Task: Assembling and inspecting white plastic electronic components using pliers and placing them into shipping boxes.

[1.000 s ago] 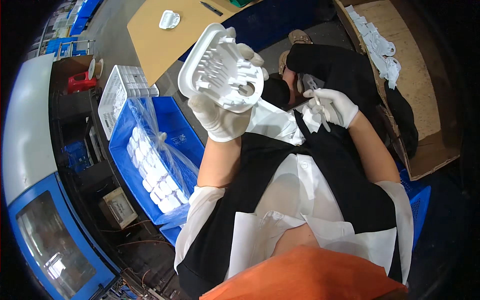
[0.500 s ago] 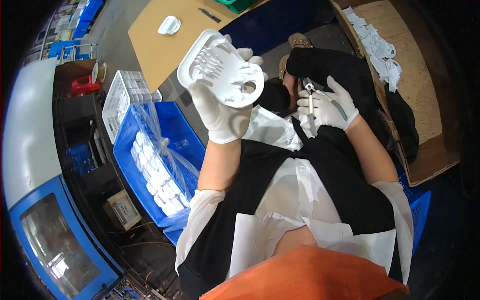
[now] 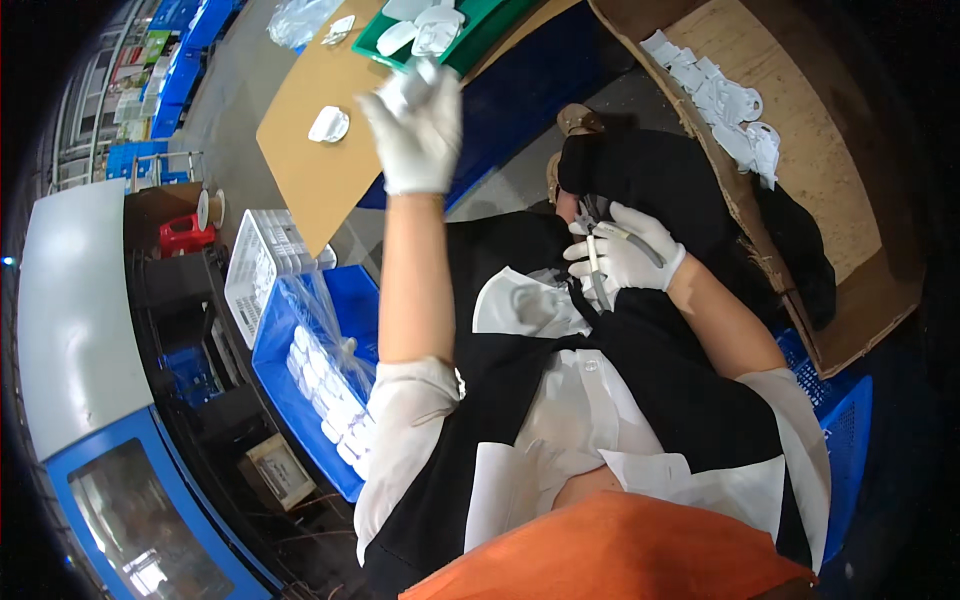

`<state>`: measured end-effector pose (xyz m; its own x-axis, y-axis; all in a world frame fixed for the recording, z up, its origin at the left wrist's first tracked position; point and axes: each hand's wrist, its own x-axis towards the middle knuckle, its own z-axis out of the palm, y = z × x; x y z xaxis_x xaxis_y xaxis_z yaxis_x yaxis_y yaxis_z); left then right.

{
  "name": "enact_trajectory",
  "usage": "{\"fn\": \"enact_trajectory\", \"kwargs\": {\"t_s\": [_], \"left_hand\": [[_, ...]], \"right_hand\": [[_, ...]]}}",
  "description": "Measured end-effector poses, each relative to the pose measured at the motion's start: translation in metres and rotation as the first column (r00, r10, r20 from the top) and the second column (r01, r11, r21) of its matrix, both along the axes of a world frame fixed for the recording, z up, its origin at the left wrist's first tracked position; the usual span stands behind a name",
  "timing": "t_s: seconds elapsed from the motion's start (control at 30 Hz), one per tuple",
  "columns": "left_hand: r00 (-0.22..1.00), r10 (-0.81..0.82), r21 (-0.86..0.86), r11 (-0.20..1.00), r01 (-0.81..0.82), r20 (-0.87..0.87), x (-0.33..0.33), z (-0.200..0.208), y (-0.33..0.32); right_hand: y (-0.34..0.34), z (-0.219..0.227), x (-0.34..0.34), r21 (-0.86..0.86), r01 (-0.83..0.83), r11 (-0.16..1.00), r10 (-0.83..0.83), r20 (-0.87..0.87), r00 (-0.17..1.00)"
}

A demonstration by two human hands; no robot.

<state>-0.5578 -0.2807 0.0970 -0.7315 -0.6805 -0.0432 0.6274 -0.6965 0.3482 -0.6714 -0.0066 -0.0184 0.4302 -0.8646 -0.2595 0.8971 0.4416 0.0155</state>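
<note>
Two hands have parted: our half-curled left hand (image 3: 417, 135) has swung far to the green tray (image 3: 490, 30) of white covers (image 3: 439, 34), shifting the handling there; blur hides any grip. Our right hand (image 3: 635, 268) loosely holds pliers (image 3: 597, 275), nearer.

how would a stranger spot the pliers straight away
On the right is a large open cardboard box. Left of it is the gloved right hand. The pliers lie against it, set apart from the white glove by two splayed, pale handles with grey ends.
</note>
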Motion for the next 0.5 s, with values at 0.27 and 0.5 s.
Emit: {"fn": "enact_trajectory", "kwargs": {"t_s": [0.27,0.5], "left_hand": [[0.681,-0.176,-0.144,0.911,0.387,0.711,-0.010,-0.103,-0.007],[0.154,-0.017,-0.062,0.867,0.494,0.988,0.065,-0.207,0.036]], "right_hand": [[0.002,-0.024,0.003,0.067,0.079,0.995,-0.080,0.005,0.997],[0.007,0.001,-0.005,-0.089,0.153,0.984,-0.161,-0.100,0.982]]}}
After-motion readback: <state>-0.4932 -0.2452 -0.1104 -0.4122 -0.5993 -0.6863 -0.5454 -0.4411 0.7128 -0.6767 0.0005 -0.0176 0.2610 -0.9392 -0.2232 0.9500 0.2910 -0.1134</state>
